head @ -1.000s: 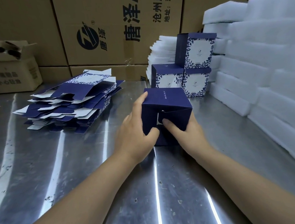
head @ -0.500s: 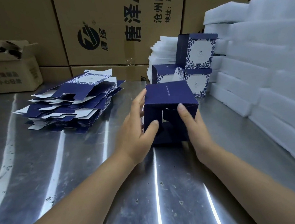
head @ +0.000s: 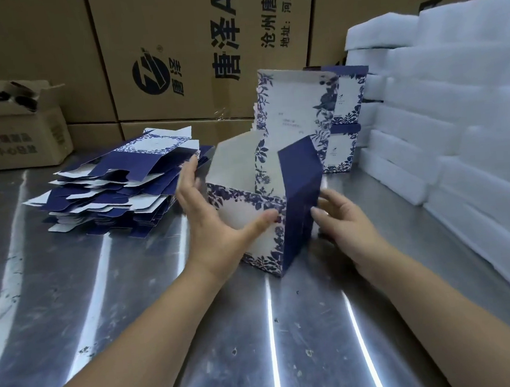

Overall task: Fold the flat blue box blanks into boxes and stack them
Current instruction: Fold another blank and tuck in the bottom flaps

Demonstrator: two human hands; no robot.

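A blue and white floral box point(head: 301, 195) stands upright on the steel table point(head: 259, 331) with its top open and its lid flap raised at the back. My left hand point(head: 216, 224) grips its left corner, thumb on the white front face and fingers along the left side. My right hand point(head: 345, 219) holds the dark blue right side, thumb on the near part of that panel. A pile of flat blue blanks point(head: 117, 187) lies to the left. Folded boxes point(head: 347, 98) are stacked behind, partly hidden by the raised flap.
Stacks of white foam sheets point(head: 456, 114) line the right edge of the table. Large printed cardboard cartons point(head: 203, 43) form a wall at the back. A small open carton point(head: 17, 134) sits at the far left.
The box has been turned over from bottom-up to upright, so its open top and raised lid flap now show. Both hands shifted from the bottom flaps to the box's sides.
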